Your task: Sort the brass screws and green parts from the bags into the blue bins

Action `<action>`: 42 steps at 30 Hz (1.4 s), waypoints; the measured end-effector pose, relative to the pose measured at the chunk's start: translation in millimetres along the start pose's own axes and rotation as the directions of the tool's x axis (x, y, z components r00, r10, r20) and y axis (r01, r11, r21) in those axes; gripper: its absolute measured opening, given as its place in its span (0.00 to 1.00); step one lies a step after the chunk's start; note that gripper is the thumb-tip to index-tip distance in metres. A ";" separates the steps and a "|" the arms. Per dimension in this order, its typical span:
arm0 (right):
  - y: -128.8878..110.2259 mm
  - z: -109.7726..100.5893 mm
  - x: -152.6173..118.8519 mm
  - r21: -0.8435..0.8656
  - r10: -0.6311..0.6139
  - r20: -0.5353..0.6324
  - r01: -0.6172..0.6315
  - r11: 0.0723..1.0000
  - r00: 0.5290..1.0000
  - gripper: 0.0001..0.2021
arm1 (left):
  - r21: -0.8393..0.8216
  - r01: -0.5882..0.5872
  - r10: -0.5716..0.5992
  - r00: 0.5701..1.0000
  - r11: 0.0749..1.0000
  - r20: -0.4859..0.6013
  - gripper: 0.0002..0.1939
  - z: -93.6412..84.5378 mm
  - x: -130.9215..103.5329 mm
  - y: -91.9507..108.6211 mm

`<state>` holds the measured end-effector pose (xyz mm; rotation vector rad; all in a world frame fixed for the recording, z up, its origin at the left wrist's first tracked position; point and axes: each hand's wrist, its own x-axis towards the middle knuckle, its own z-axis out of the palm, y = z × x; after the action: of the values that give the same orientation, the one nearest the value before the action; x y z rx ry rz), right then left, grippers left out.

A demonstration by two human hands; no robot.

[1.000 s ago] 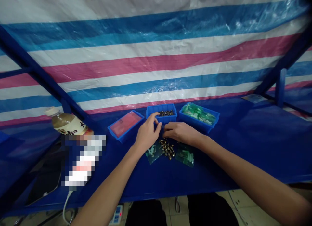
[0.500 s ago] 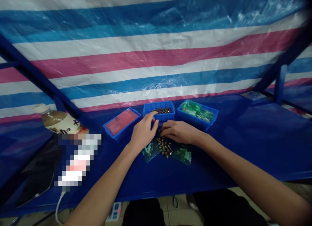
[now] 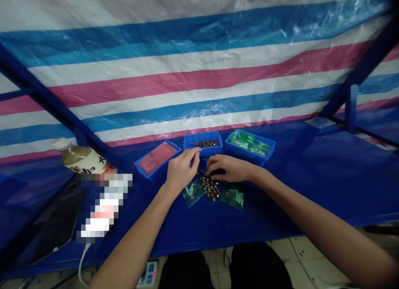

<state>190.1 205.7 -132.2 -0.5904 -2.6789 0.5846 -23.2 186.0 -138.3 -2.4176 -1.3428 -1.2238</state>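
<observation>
A pile of brass-coloured screws [image 3: 211, 188] lies on the blue table between two small clear bags of hardware, the left bag [image 3: 192, 192] and the right bag [image 3: 233, 196]. My right hand [image 3: 229, 168] is at the pile's upper edge, its fingers curled down over some screws; what they grip is too small to make out. My left hand [image 3: 183, 168] hovers just in front of the middle blue bin [image 3: 202, 152], which holds dark screws. Its thumb and forefinger are apart, with nothing visible between them.
A blue bin with red packets [image 3: 157, 156] stands at the left, and one with green bags [image 3: 249, 143] at the right. A bottle [image 3: 85, 159], a dark tablet-like object [image 3: 56, 224] and a blurred-out item with a white cable lie farther left. Striped sheeting hangs behind.
The camera view has shifted slightly. My left fingertips have drawn back a little from the middle bin's screws. My right fingers have opened slightly at the pile.
</observation>
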 end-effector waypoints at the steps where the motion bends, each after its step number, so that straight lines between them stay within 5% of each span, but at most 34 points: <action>1: 1.6 0.3 0.1 0.015 0.005 -0.002 -0.005 1.000 1.000 0.08 | 0.004 -0.003 0.003 1.000 1.000 -0.020 0.13 0.5 -0.7 -0.9; 6: 4.8 -1.4 -1.0 0.108 0.061 -0.044 -0.056 0.993 0.997 0.07 | 0.004 -0.013 0.013 1.000 1.000 0.007 0.13 -0.6 -2.2 -0.2; 10: 1.8 1.4 0.1 0.098 0.185 -0.256 -0.165 0.981 0.949 0.08 | -0.020 0.024 -0.021 0.991 1.000 0.135 0.13 -1.5 -0.6 5.7; 18: -5.3 8.0 1.8 -0.047 0.151 -0.349 -0.178 0.983 0.925 0.06 | -0.185 0.050 0.005 0.958 0.981 0.288 0.11 6.0 1.7 7.9; 26: -6.5 5.3 4.7 0.050 0.184 -0.442 -0.181 0.982 0.878 0.08 | -0.322 0.181 -0.130 0.976 0.929 0.173 0.05 6.6 3.4 6.9; 39: -14.2 10.3 18.3 0.204 0.335 -0.506 -0.268 0.942 0.795 0.12 | -0.314 0.050 -0.043 0.999 0.948 0.031 0.06 6.9 4.2 2.1; 42: -7.0 6.6 19.4 0.026 0.253 -0.662 -0.315 0.949 0.705 0.12 | -0.264 0.080 -0.067 0.996 0.961 0.058 0.16 4.0 4.4 2.7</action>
<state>168.6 206.8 -130.2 -1.0312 -1.9496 0.2490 -17.5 189.2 -137.2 -2.6122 -1.3717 -1.4596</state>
